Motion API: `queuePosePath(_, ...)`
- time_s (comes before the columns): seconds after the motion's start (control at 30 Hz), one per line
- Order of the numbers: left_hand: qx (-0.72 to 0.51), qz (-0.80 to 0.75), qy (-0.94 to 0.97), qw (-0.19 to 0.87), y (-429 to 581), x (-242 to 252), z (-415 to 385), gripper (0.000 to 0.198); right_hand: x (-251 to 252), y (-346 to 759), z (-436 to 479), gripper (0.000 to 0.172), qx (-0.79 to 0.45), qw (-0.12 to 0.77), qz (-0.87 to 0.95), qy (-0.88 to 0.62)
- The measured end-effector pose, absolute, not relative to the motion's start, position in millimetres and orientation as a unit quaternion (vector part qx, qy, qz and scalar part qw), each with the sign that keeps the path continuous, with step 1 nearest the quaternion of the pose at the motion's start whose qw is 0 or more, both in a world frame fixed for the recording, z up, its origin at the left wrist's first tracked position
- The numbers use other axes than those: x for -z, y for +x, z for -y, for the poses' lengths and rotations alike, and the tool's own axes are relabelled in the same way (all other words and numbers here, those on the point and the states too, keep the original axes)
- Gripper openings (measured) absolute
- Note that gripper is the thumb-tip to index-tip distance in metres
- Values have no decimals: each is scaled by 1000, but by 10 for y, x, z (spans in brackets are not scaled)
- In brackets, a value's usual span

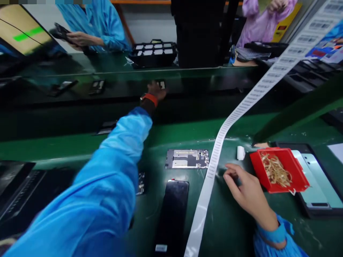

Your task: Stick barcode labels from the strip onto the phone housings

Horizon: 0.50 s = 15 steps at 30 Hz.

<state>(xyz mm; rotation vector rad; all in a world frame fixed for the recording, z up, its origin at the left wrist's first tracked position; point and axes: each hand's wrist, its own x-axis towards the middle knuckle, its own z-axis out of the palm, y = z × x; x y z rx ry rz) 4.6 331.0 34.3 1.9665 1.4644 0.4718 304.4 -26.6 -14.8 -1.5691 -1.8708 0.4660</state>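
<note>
My left hand (157,91), with a red band at the wrist, reaches far forward over the dark channel behind the bench. It is at a small phone assembly (162,84); its fingers are blurred, so I cannot tell whether they grip it. Near the red box, my right hand (248,192) hovers with loosely bent fingers and nothing visible in them. Left of that hand, a long strip of barcode labels (214,160) runs diagonally across the view. An opened phone with its circuit board showing (187,159) lies beside the strip. Below it rests a black phone screen (173,214).
The red box (300,175) holds shredded strips, beside a pale green phone back (318,178) on a black tray. A small white roll (240,152) stands nearby. Other phone assemblies (97,86) lie in the channel. Across it, a co-worker in blue (93,25) holds a dark device.
</note>
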Motion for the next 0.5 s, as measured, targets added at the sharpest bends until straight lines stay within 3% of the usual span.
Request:
queuePosePath(0.13,5,-448,833,325,190,-280,-2242,86,175,3024,287,16,-161,313,705,-615)
queuePosePath(0.2,108,-329,902,257,361,-189,-1645,104,211,2992,269,13,-159,289,719,-611)
queuePosePath(0.33,154,-340,922,101,712,-80,-1042,92,372,2929,224,12,-116,256,739,-612)
queuePosePath(0.43,134,-389,905,105,709,-187,-1068,81,519,2882,242,19,-96,262,735,-618)
queuePosePath(0.5,40,-455,872,175,520,-317,-1060,72,599,2845,279,25,-88,264,737,-615)
